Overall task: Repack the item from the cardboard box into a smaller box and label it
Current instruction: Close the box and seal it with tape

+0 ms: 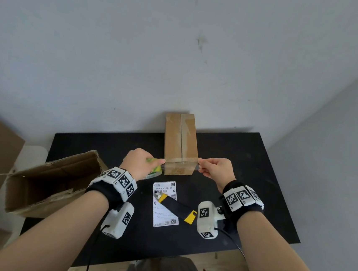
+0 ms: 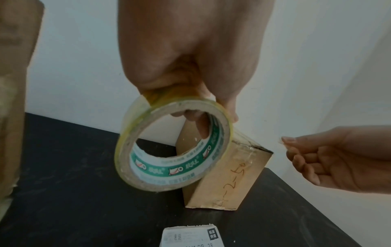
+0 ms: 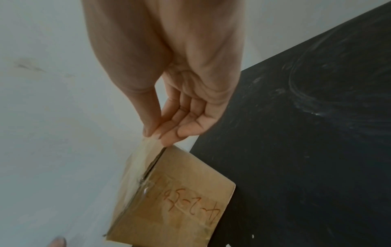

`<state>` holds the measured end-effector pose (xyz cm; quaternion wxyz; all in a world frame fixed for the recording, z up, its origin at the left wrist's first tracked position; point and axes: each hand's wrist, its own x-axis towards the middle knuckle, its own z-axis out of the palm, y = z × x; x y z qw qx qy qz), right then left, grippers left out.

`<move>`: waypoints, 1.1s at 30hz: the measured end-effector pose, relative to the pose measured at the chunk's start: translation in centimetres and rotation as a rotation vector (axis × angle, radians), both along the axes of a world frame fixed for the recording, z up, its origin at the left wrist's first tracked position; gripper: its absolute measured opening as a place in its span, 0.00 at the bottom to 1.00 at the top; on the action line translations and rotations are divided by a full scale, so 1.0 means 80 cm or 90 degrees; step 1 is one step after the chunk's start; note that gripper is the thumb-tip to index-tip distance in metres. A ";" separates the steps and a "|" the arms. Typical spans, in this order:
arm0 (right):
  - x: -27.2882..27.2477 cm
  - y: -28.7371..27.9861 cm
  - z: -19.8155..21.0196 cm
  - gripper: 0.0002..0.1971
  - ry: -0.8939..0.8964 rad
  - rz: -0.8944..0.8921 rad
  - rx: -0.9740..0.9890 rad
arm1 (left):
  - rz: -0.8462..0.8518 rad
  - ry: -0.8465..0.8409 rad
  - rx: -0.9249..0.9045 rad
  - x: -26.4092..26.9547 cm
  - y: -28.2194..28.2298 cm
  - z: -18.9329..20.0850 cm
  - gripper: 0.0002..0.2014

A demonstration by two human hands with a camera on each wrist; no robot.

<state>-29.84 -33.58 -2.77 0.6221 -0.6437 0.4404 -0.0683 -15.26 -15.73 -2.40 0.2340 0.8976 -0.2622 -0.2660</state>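
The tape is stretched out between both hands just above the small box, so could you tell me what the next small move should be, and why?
Probably lower the strip onto the small box and press it down. The left hand holds the tape roll, the right hand pinches the free end, and the strip spans the box's near end, across its seam.

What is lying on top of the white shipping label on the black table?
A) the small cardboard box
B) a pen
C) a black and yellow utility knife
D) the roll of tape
C: in the head view the black and yellow utility knife lies slantwise across the shipping label, while the left hand holds the tape roll.
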 end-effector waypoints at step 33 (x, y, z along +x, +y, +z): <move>0.018 -0.031 -0.014 0.12 0.209 0.038 -0.146 | 0.021 0.033 0.071 -0.005 -0.049 -0.010 0.24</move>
